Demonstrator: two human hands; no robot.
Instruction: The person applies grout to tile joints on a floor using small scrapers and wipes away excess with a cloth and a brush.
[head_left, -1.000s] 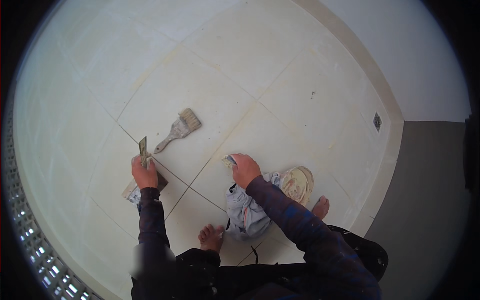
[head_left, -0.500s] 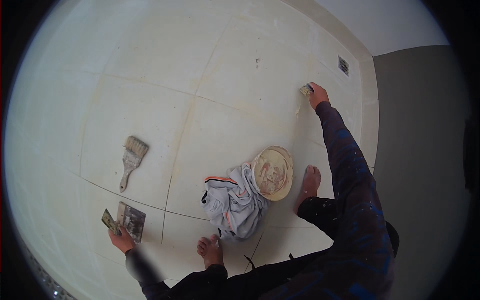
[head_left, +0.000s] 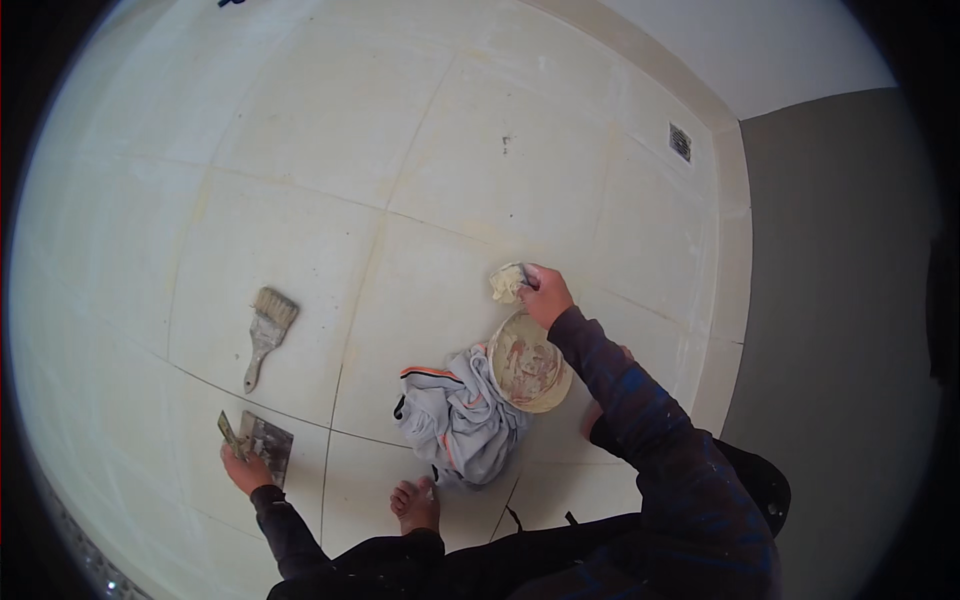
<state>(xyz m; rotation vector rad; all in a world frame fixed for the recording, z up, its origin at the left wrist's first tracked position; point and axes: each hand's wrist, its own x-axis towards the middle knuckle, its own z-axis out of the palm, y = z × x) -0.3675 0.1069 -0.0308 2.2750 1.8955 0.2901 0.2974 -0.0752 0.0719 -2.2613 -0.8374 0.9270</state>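
My right hand (head_left: 549, 297) grips a scraper, its blade hidden by a lump of cream-coloured paste (head_left: 508, 283). It is just above the far rim of a round tub (head_left: 496, 372) smeared inside with cream and reddish paste. At the lower left, my left hand (head_left: 246, 470) is closed around a putty knife (head_left: 228, 431) with its blade pointing up. A flat, stained metal plate (head_left: 270, 446) is right beside that hand; whether the fingers touch it I cannot tell.
A wide paintbrush (head_left: 268, 332) lies on the tiled floor (head_left: 300, 225) left of centre. A crumpled grey garment (head_left: 465, 425) with orange trim presses against the tub. Towards the far right are a floor drain (head_left: 680, 143) and a skirting (head_left: 735, 225). My bare foot (head_left: 415, 507) stands near the garment.
My right hand has come back from the floor near the drain to the tub, moving left and nearer. A thick lump of paste now covers its scraper. The left putty knife has turned slightly.
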